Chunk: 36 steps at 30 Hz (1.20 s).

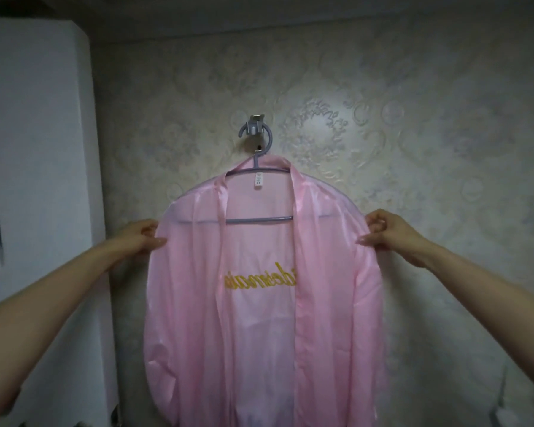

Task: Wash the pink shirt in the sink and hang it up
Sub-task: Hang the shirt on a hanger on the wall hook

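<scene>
The pink shirt [259,334] hangs between the two hands, draped open-fronted over a grey hanger [258,219] whose loop sits on a small wall hook [256,121] above and midway between them. The left hand [142,238] pinches the shoulder edge nearest it, thumb in front and fingers curled behind the cloth. The right hand [386,234] does the same at the opposite shoulder, so both hands are closed on fabric and neither is free. Each grip lies about where the hanger's arm ends under the cloth, and the crossbar shows through the material inward of both thumbs. The fabric looks thin, glossy and half see-through: gold lettering on the back panel reads mirrored through it, below the level of the hands. From that I judge it light, soft and without stiffness of its own, so it will take whatever shape the hanger and the pinches give it. The sheen suggests a slippery weave that could slide off a smooth hanger arm if pulled more toward one hand than the other; whether it is wet I cannot tell. The shoulder seams, where the hands are now, seem the best hold, since a tug there is borne by the hanger. The loose front bands running down inward of each hand would only stretch or drag the collar askew. Light, even pulls outward and down should seat it
</scene>
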Tool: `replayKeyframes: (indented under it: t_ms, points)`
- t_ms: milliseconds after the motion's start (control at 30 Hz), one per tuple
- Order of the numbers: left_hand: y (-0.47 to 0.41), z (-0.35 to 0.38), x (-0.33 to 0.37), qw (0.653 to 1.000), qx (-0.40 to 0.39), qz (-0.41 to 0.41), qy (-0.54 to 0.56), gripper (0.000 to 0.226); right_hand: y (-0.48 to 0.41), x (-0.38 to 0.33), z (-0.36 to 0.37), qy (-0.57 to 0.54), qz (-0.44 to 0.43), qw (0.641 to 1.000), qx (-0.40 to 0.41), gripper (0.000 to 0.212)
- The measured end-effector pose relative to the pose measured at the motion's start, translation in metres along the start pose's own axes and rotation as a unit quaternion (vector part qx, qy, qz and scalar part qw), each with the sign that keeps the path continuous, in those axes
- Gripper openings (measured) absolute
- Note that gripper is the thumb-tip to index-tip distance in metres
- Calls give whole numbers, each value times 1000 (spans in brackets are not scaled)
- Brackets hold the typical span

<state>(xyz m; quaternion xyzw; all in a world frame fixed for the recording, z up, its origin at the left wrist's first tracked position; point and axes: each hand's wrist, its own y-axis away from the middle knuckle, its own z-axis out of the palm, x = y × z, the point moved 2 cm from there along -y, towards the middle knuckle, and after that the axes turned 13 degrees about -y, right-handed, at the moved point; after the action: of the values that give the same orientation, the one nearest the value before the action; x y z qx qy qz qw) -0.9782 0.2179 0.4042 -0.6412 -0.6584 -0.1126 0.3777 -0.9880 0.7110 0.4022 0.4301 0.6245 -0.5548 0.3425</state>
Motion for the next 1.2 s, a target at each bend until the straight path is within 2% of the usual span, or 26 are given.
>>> replayKeyframes:
  t_ms: [67,133,233,300,367,467,600,700,767,833,900,1000,1100,1200]
  points:
    - [0,-1,-4,998,57,2,-14,22,-2,4,-10,-49,-4,998,42,21]
    - [1,-6,-5,996,84,2,-13,16,-4,4,-16,-77,0,996,49,17]
    - [5,-5,1,998,67,9,-21,18,-2,5,-19,-93,14,995,29,19]
    - [11,0,6,999,38,10,-27,21,4,9,-18,-88,23,996,-7,13]
    - [17,0,5,1000,18,13,-4,35,7,15,-17,-60,17,998,-26,5]
    - [34,-8,-5,998,-47,34,30,76,9,18,-18,-72,-7,997,35,14]
    - [52,-10,-24,990,-132,51,24,93,9,13,-21,-89,-16,992,86,11]
    - [66,-6,-34,986,-159,42,3,92,12,18,-15,-81,-33,994,67,15]
    - [77,-4,-41,985,-168,26,-21,80,20,24,-12,-44,-33,998,31,6]
    - [87,-4,-53,980,-188,-1,-67,71,26,36,-11,34,-20,999,-9,22]
    - [96,-6,-68,975,-196,-24,-105,78,32,48,-11,62,1,998,-8,29]
    - [114,-10,-86,978,-196,-41,-52,77,41,59,-15,-3,20,999,31,18]
    - [127,-12,-102,982,-182,-51,26,84,50,64,-18,-25,2,998,50,11]
    - [137,-16,-117,984,-157,-61,52,75,58,67,-20,18,-36,997,71,21]
